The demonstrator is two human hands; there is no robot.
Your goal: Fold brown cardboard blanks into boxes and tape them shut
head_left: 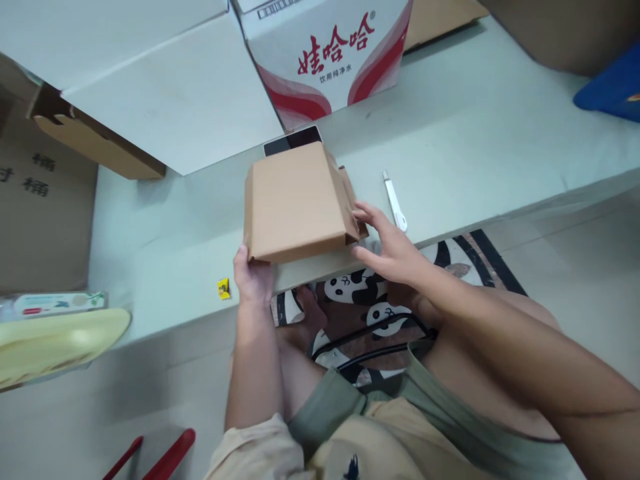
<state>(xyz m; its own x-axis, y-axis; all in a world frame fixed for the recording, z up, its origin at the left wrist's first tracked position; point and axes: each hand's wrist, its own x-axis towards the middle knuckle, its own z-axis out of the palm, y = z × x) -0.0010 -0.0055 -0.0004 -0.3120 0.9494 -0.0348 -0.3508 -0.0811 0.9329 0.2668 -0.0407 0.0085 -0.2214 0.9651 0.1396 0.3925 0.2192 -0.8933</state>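
Observation:
A brown cardboard box, partly folded, is at the front of the pale table, tilted a little. My left hand grips its near left corner, thumb on the side and the other fingers hidden beneath. At the right side, my right hand has its fingers apart, the fingertips by the box's loose side flap. Whether they touch the flap I cannot tell for sure. A white utility knife lies just beyond my right hand. Left of my left hand lies a small yellow packet.
Behind the box lies a dark-screened device. A white and red carton and a large white box stand at the back. A yellow tray sits at the left edge, a blue object at the right. The table's front edge runs near my knees.

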